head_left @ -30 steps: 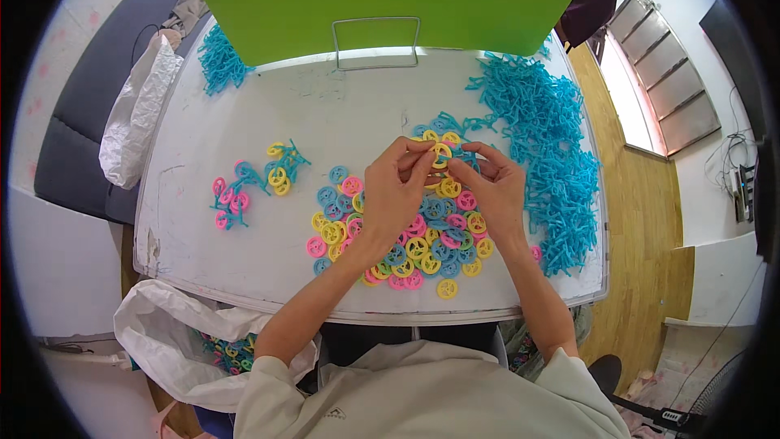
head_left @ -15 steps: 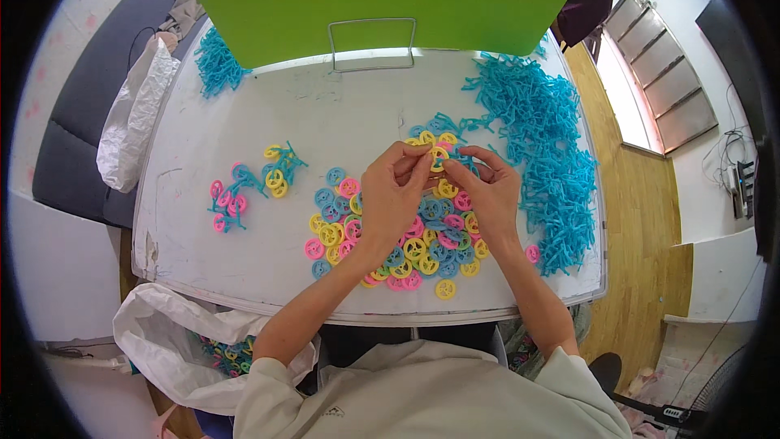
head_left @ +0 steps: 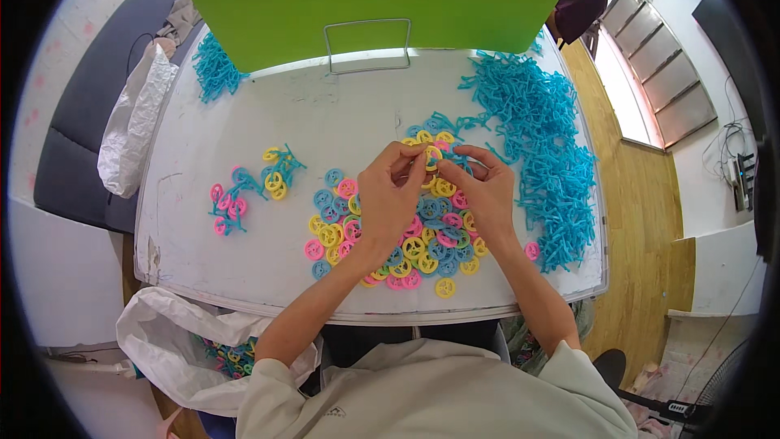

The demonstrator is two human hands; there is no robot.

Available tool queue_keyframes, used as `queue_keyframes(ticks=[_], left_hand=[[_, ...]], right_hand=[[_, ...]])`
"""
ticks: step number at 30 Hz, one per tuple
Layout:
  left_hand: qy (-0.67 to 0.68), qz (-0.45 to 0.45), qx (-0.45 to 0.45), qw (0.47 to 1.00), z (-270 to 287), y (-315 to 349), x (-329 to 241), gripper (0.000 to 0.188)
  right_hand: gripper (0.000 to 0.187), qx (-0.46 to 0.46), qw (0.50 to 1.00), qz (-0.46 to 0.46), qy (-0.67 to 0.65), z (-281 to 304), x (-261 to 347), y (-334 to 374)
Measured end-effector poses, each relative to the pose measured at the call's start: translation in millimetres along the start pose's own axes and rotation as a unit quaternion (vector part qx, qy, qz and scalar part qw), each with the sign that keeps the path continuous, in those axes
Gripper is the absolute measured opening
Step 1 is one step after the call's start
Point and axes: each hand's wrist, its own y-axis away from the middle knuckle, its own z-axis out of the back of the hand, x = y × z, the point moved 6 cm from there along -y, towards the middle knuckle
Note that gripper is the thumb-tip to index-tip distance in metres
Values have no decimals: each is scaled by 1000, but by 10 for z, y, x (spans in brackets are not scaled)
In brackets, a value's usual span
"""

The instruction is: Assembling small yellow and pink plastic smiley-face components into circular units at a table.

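Observation:
Over the pile of small spoked plastic wheels [head_left: 426, 262] in pink, yellow, blue and green, my two hands meet fingertip to fingertip. My left hand [head_left: 386, 195] is closed, pinching a yellow wheel [head_left: 433, 154] between thumb and fingers. From the other side my right hand [head_left: 487, 195] is closed on a thin turquoise plastic stick [head_left: 461, 162], partly hidden by the fingers, with its thumb against the wheel. Whether stick and wheel are joined I cannot tell. To the left lie two small clusters of wheels with sticks, one mostly yellow [head_left: 277, 177], one mostly pink [head_left: 236, 209].
A large heap of turquoise sticks [head_left: 556, 171] covers the table's right side; a smaller heap [head_left: 215, 69] sits at the far left. A green panel [head_left: 374, 0] with a wire handle [head_left: 367, 23] stands at the back. An open white sack [head_left: 166, 333] holds coloured pieces below the near-left edge.
Both hands keep their pinch and have shifted very slightly left. The yellow wheel has turned a little between the fingertips. The piles look the same.

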Motion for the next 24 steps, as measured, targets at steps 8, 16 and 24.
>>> queue_keyframes(ticks=[8, 16, 24], left_hand=[[-13, 36, 0, 999, -8, -11, 102, 13], [2, 28, -5, 1000, -15, -5, 87, 12], [-66, -20, 5, 998, -30, 14, -40, 11]], right_hand=[[34, -7, 998, -35, -51, -17, -173, -44], [29, -4, 1000, 28, 7, -54, 88, 30], [27, 6, 995, 61, 74, 29, -27, -57]])
